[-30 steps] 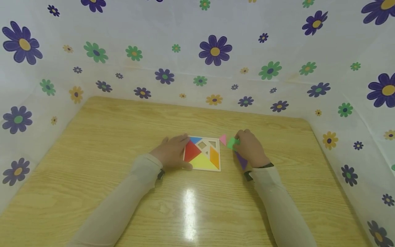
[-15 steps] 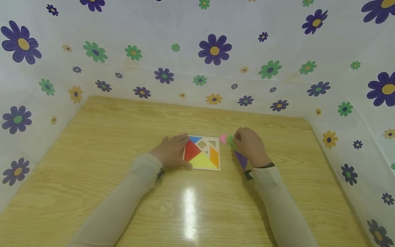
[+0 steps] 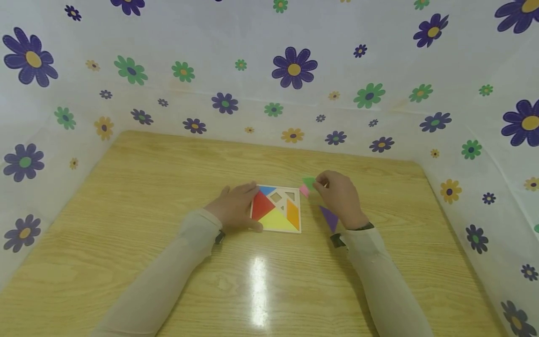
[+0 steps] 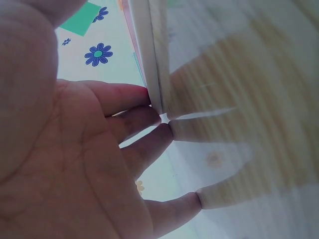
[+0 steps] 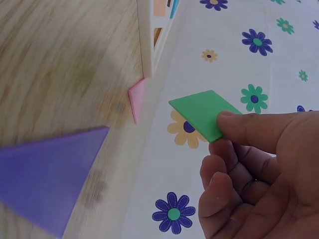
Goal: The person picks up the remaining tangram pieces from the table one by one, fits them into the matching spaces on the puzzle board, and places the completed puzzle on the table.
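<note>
Looking down onto a counter [image 3: 177, 168] of yellowish wood grain, glossy enough for a white streak of glare [image 3: 258, 290], and closed in along its far, left and right edges by white cloth [image 3: 252, 37] printed with purple, green and orange-yellow flowers. Reaching in from the near side in long pale sleeves [image 3: 168, 271], with dark bands [image 3: 219, 238] showing at the wrists.

Resting the left hand [image 3: 236, 206] along the left edge of a square tangram tray [image 3: 281, 190], with relaxed, extended fingers by its far-left corner and the thumb by its near-left one; touching rather than clenched. Bending the right hand [image 3: 340, 196] in from beyond the tray's right edge, with the lower fingers curled; grasping a green square [image 5: 199, 112] by one corner between thumb and forefinger. Holding it up near the tray's far-right corner, in front of part of a pink triangle [image 3: 304, 191] just beside that corner.

Laid flat roughly midway between the counter's left and right edges, as to the tray; pale-bordered and fitted with flat, evenly coloured shapes: red triangle [image 3: 261, 206], yellow triangle [image 3: 278, 222], blue triangle [image 3: 265, 190], orange parallelogram [image 3: 293, 215]. Cut toward its far-right corner with square and triangular recesses. Farther right on the counter, near the right wrist, a thin, larger purple triangle [image 3: 330, 218].
</note>
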### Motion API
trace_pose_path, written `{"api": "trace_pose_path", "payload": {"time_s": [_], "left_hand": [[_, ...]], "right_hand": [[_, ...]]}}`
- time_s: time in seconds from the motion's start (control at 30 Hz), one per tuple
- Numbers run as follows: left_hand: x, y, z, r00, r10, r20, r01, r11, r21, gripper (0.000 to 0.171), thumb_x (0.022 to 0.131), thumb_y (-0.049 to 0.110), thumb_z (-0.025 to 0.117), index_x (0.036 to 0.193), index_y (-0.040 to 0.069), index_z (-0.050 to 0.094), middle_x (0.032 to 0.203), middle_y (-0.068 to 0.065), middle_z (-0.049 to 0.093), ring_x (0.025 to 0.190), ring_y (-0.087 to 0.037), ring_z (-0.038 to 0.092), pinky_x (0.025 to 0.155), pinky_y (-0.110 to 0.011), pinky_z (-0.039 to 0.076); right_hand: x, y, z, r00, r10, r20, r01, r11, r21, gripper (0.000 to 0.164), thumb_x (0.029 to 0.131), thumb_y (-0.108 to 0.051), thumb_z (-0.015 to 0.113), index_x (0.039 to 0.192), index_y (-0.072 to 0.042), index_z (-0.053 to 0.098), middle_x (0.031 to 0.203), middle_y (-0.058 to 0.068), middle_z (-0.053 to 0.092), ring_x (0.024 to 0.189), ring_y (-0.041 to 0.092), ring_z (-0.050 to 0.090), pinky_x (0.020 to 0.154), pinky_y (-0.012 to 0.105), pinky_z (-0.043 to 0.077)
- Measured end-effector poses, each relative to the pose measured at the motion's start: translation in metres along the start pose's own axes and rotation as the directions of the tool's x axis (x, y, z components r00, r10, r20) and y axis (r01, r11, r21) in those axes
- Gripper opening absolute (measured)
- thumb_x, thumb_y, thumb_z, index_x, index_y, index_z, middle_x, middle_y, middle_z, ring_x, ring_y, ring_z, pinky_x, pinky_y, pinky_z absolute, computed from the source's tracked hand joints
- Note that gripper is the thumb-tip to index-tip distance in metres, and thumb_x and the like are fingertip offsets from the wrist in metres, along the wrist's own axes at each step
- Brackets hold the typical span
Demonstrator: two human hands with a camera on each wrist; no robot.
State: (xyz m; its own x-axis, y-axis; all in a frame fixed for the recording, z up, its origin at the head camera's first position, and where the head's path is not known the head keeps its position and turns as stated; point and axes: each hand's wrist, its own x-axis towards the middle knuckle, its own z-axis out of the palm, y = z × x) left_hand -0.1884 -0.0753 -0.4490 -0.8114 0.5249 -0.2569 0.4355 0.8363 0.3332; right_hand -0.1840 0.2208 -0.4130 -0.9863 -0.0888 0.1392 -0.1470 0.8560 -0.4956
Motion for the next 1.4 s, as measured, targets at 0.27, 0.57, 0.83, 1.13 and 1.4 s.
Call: {"api": "trace_pose_path", "payload": {"time_s": [0.27, 0.57, 0.83, 1.13, 1.4], "left_hand": [[0.000, -0.001, 0.000, 1.000, 0.002, 0.009, -0.002, 1.000, 0.002, 0.114, 0.082, 0.067, 0.075, 0.166, 0.013, 0.021, 0.173, -0.004, 0.018, 0.159, -0.026, 0.017, 0.125, -0.063, 0.012], [0.003, -0.001, 0.001, 1.000, -0.010, 0.019, 0.010, 1.000, -0.002, 0.115, 0.081, 0.068, 0.075, 0.167, 0.014, 0.020, 0.173, -0.002, 0.016, 0.159, -0.024, 0.016, 0.126, -0.062, 0.011], [0.003, -0.003, 0.000, 1.000, 0.006, 0.001, -0.006, 1.000, -0.001, 0.115, 0.081, 0.068, 0.075, 0.166, 0.013, 0.022, 0.173, -0.004, 0.018, 0.159, -0.025, 0.018, 0.125, -0.064, 0.014], [-0.001, -0.002, -0.002, 1.000, 0.008, -0.002, -0.009, 0.999, -0.034, 0.115, 0.081, 0.066, 0.077, 0.166, 0.012, 0.022, 0.173, -0.006, 0.018, 0.159, -0.027, 0.019, 0.125, -0.064, 0.013], [-0.002, 0.001, -0.003, 1.000, 0.006, 0.004, -0.006, 0.999, -0.043, 0.115, 0.081, 0.065, 0.078, 0.166, 0.013, 0.020, 0.173, -0.005, 0.017, 0.159, -0.026, 0.018, 0.125, -0.064, 0.013]], "right_hand": [[-0.001, -0.003, 0.004, 0.999, 0.018, 0.035, -0.021, 0.996, 0.085, 0.022, 0.101, -0.022, 0.067, 0.110, -0.003, 0.073, 0.101, 0.012, 0.074, 0.085, 0.027, 0.065, 0.074, 0.041, 0.055], [-0.001, -0.010, 0.011, 0.996, 0.007, 0.092, -0.024, 0.981, 0.193, 0.021, 0.101, -0.022, 0.067, 0.110, -0.004, 0.073, 0.106, 0.012, 0.075, 0.093, 0.026, 0.067, 0.082, 0.042, 0.056], [0.006, -0.025, 0.023, 0.984, -0.027, 0.177, -0.020, 0.966, 0.258, 0.016, 0.101, -0.020, 0.067, 0.108, -0.006, 0.072, 0.106, 0.009, 0.073, 0.097, 0.027, 0.064, 0.089, 0.044, 0.055], [0.022, -0.035, 0.034, 0.949, -0.055, 0.311, -0.032, 0.963, 0.267, 0.017, 0.101, -0.023, 0.067, 0.105, -0.007, 0.072, 0.099, 0.007, 0.071, 0.086, 0.024, 0.062, 0.079, 0.037, 0.056], [0.032, -0.038, 0.040, 0.919, -0.028, 0.393, -0.063, 0.975, 0.215, 0.018, 0.101, -0.025, 0.066, 0.104, -0.009, 0.073, 0.097, 0.005, 0.070, 0.084, 0.023, 0.062, 0.076, 0.033, 0.056]]}}
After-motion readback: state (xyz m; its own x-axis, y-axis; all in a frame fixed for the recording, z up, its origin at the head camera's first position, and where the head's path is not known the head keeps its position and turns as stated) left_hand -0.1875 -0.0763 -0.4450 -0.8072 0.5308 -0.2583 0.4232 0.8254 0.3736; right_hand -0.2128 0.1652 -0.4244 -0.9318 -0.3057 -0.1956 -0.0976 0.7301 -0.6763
